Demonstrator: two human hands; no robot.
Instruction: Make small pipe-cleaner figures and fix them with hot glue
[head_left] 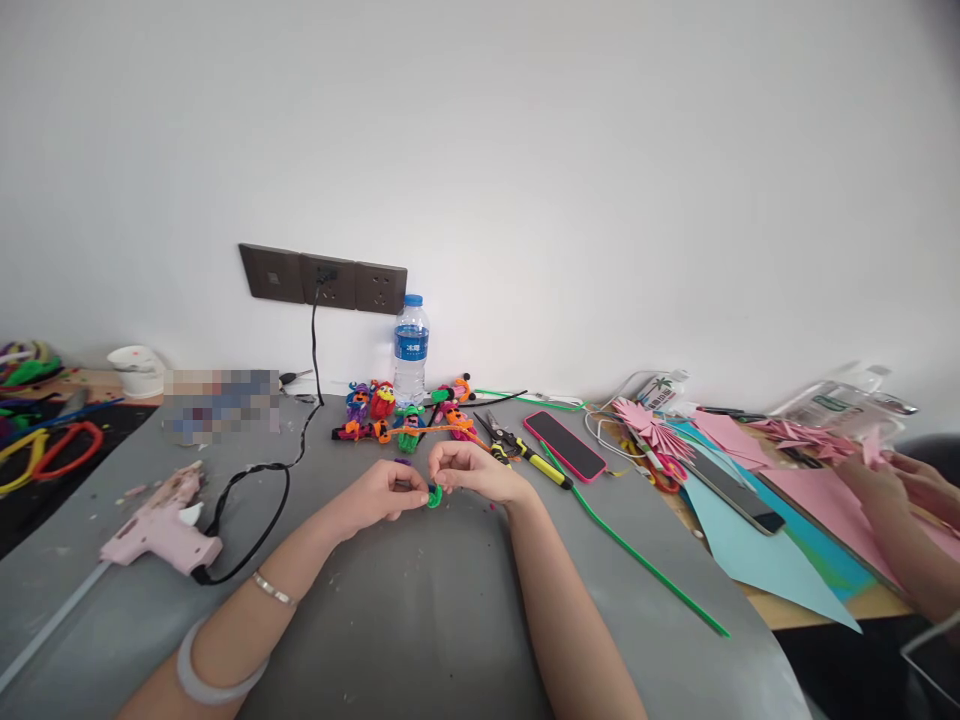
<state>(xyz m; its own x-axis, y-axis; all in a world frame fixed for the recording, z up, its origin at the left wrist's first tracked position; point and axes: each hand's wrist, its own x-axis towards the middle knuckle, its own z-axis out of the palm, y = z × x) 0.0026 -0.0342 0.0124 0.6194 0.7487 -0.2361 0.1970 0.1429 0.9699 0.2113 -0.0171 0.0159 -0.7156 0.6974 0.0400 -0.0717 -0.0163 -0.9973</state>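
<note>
Pink glue gun (161, 525), laid aside on counter (420, 620). Left hand (379, 492) and right hand (469, 468): each grip pinched on green pipe-cleaner curl (434, 495), held just above counter centre for shaping. Phone (564, 445) near, right.

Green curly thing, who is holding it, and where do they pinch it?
Both hands pinch the small green curl: the left hand from its left side, the right hand from above. The exact finger contact is too small to tell.
</note>
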